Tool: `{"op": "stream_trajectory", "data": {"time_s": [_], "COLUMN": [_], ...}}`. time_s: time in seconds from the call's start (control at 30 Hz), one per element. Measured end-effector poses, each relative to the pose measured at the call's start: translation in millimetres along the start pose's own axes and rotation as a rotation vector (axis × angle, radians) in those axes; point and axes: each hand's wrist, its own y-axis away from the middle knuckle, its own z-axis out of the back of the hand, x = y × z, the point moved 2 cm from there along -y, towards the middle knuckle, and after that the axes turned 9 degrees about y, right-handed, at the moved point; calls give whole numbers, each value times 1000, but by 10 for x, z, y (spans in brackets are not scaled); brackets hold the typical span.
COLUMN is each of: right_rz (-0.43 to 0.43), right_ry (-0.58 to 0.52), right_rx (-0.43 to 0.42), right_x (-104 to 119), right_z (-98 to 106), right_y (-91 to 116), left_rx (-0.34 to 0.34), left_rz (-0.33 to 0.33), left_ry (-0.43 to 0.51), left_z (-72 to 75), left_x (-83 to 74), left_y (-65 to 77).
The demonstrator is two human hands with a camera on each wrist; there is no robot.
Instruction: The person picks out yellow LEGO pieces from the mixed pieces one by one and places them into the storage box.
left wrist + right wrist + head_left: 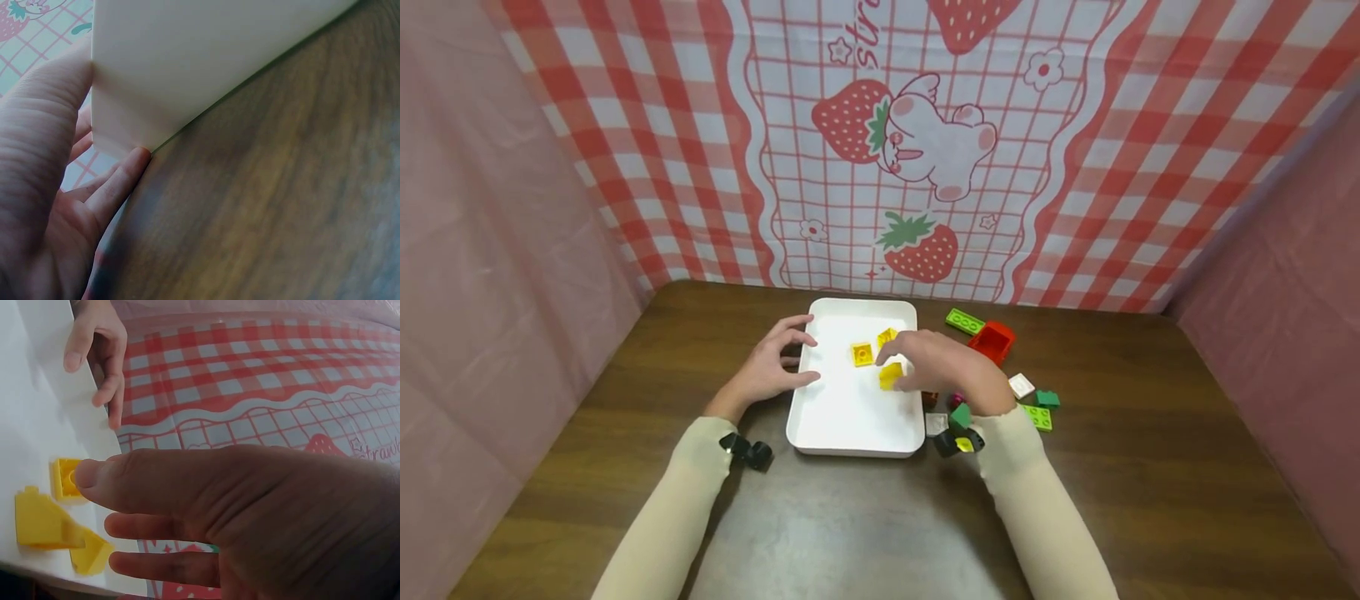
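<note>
A white tray (842,421) lies on the table with three yellow toy bricks inside: a square one (862,354) showing its hollow underside, another (887,337) behind it, and a sloped one (891,377) nearer the front. My left hand (767,365) rests at the tray's left side, its fingers spread and their tips at the rim; in the left wrist view a fingertip (139,159) touches the outer wall low down. Over the tray's right half hovers my right hand (943,367), thumb and fingers apart around the bricks. In the right wrist view its thumb overlaps the square brick (61,481).
Right of the tray lie several loose bricks: a long lime one (965,321), a red hollow piece (992,342), a white one (1021,385), a green one (1047,399) and another lime one (1039,417). My right forearm partly covers this group. A checked cloth (700,167) hangs behind the table.
</note>
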Motion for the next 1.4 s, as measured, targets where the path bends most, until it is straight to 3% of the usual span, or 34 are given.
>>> {"op": "stream_trajectory", "data": {"time_s": [0.47, 0.97, 1.4], "right_rz": [16, 14, -48], "right_ry": [53, 3, -9], "right_rx": [-58, -93, -134], "right_x": [-226, -545, -843], "right_z": [-16, -3, 36], "right_y": [103, 279, 503], "left_rx": [1, -1, -4], "left_rz": [-3, 0, -8], "left_ry": [-3, -3, -4], "left_z": [-12, -1, -5], "left_x": [-32, -17, -12], "left_y": [11, 7, -2]}}
